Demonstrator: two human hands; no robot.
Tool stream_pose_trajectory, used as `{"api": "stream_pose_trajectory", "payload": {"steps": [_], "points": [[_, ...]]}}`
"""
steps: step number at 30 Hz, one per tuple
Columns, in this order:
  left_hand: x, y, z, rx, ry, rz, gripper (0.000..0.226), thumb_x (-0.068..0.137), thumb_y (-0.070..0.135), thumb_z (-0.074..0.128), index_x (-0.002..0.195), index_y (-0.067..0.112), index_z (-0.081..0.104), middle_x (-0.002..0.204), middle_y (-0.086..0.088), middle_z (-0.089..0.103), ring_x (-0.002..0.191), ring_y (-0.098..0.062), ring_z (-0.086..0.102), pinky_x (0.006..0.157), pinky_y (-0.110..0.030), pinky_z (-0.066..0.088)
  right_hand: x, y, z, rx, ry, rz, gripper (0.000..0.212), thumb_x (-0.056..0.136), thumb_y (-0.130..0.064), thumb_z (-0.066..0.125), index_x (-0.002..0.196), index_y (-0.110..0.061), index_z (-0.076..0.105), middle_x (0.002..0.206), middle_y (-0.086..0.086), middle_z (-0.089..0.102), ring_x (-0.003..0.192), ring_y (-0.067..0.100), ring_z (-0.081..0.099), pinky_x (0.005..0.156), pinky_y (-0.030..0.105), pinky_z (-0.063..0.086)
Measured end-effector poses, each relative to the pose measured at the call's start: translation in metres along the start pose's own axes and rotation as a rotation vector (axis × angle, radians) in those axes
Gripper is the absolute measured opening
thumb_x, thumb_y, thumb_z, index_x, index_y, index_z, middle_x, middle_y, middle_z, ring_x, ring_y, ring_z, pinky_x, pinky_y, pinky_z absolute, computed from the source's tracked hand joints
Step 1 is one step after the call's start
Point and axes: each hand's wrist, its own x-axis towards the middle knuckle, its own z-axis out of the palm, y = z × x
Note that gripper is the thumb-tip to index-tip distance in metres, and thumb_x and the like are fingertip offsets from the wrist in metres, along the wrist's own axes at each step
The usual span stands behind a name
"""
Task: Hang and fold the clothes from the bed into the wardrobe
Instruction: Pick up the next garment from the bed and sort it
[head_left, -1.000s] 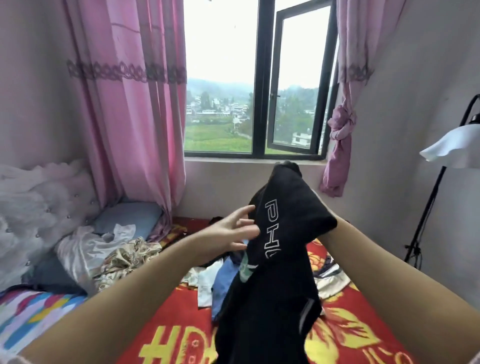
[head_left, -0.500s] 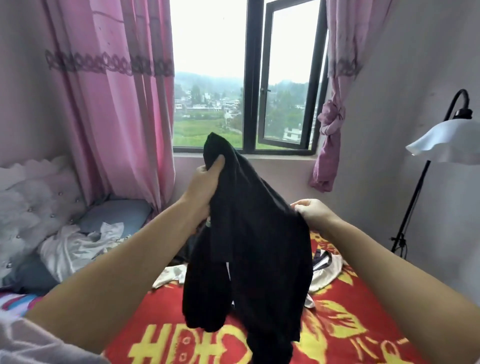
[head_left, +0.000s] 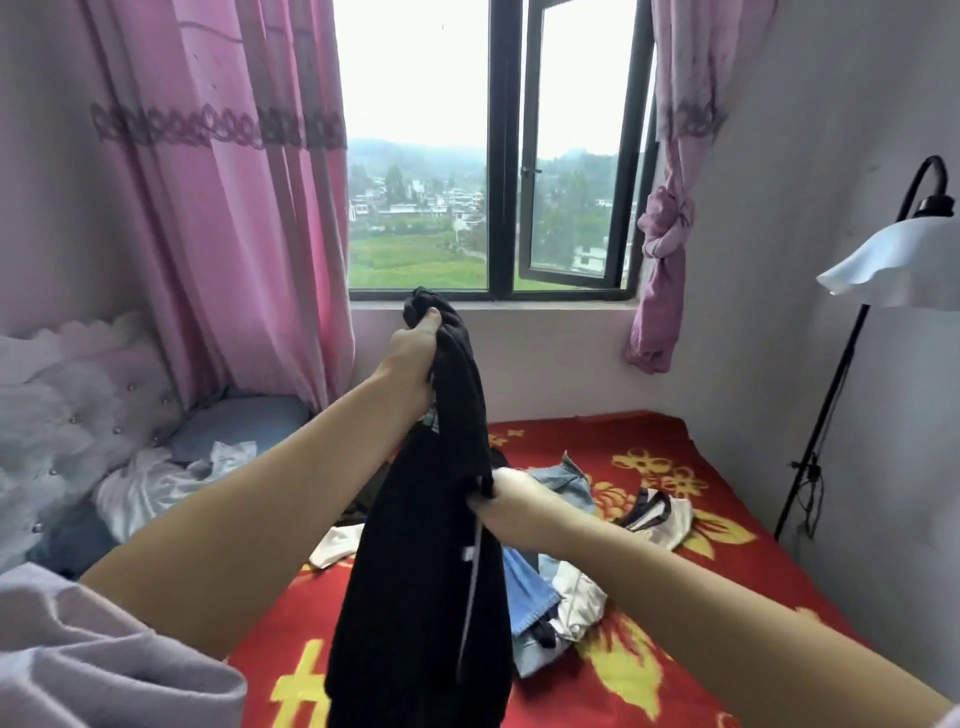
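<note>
A black garment hangs in the air above the bed. My left hand grips its top end, raised to the height of the window sill. Lower down, my right hand holds the garment's right edge; its fingers are partly hidden by the cloth. On the red blanket behind it lies a pile of clothes with blue denim and white pieces. The wardrobe is out of view.
A white garment and a grey-blue pillow lie at the bed's head on the left. Pink curtains frame the window. A black floor lamp with a white shade stands at the right wall.
My left hand has kept its grip on the garment's top. My right hand has dropped lower and come in toward the middle, so the garment now hangs narrower.
</note>
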Motion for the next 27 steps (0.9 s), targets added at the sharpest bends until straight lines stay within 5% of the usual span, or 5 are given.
{"api": "stream_pose_trajectory", "payload": {"steps": [4,8,13,18,27], "points": [[0.01,0.016,-0.042,0.317,0.08,0.081,0.038,0.095,0.037,0.055,0.111,0.002,0.056,0.082,-0.006,0.061,0.073,-0.021,0.062,0.051,-0.021,0.048,0.011,0.008,-0.032,0.477,0.247,0.004,0.022,0.092,-0.008,0.049,0.093,0.005,0.067,0.081,0.012,0.067,0.074,0.016,0.055,0.065,0.033,0.049],[0.02,0.003,-0.088,0.956,0.184,0.385,0.054,0.092,0.045,0.055,0.126,0.003,0.049,0.113,-0.01,0.056,0.107,-0.026,0.054,0.083,-0.031,0.043,0.013,-0.001,-0.071,0.543,0.302,-0.012,0.024,0.091,-0.01,0.054,0.093,0.011,0.066,0.079,0.012,0.063,0.074,0.021,0.057,0.069,0.034,0.045],[-0.034,-0.036,-0.037,0.929,-0.432,0.57,0.062,0.086,0.034,0.068,0.139,0.025,0.039,0.121,0.005,0.056,0.112,-0.007,0.053,0.095,-0.02,0.04,0.025,-0.029,-0.086,0.186,0.256,-0.087,0.02,0.085,-0.014,0.054,0.084,-0.003,0.071,0.074,0.008,0.068,0.066,0.016,0.058,0.065,0.033,0.048],[-0.009,-0.048,-0.031,1.072,-0.294,0.617,0.021,0.082,0.002,0.051,0.067,0.015,0.057,0.059,0.011,0.049,0.073,-0.021,0.052,0.058,-0.021,0.031,0.025,-0.017,-0.088,-0.251,0.325,-0.168,0.011,0.085,-0.017,0.059,0.083,-0.011,0.069,0.088,0.003,0.067,0.085,0.02,0.058,0.077,0.03,0.048],[0.027,-0.009,-0.081,0.945,-0.068,0.349,0.039,0.069,-0.016,0.037,0.071,0.005,0.07,0.059,-0.005,0.059,0.06,-0.019,0.054,0.053,-0.019,0.042,0.005,0.1,-0.125,-0.271,0.147,0.376,0.016,0.087,-0.016,0.052,0.083,-0.015,0.068,0.085,0.005,0.069,0.075,0.02,0.06,0.062,0.026,0.042]]}}
